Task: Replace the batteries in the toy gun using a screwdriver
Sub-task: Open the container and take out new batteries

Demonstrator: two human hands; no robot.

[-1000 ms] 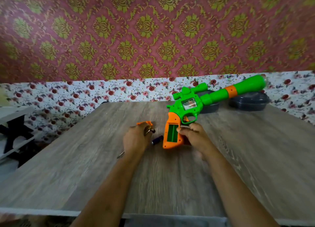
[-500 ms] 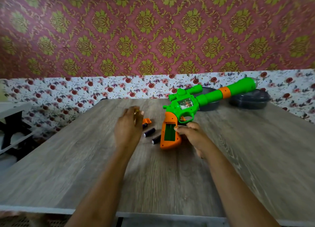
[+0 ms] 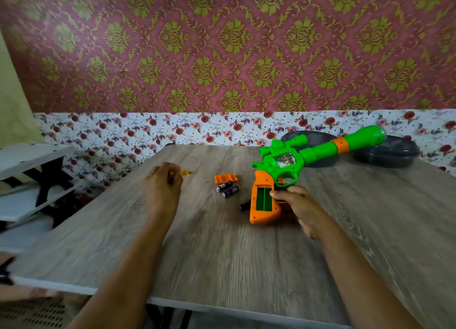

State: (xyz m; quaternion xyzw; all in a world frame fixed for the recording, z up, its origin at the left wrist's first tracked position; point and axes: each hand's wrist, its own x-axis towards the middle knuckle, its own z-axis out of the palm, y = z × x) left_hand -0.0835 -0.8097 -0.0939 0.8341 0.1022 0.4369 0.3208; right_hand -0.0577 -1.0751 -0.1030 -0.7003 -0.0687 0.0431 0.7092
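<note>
Gripping the orange handle of one toy gun [image 3: 286, 163], the right hand [image 3: 299, 205] curls round it, battery bay uncovered. Three batteries [image 3: 230, 191] and one orange cover [image 3: 225, 178] lie left of those fingers, labels unreadable. The left hand [image 3: 162, 188] is blurred, grip unclear, a yellow tip [image 3: 186, 172] just beyond its fingers. The table [image 3: 222, 254] runs on below both hands to its near edge.

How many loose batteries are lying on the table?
3. Two batteries lie side by side near the orange cover; a third, partly hidden, lies beside the toy gun's handle. Others may be hidden.
</note>
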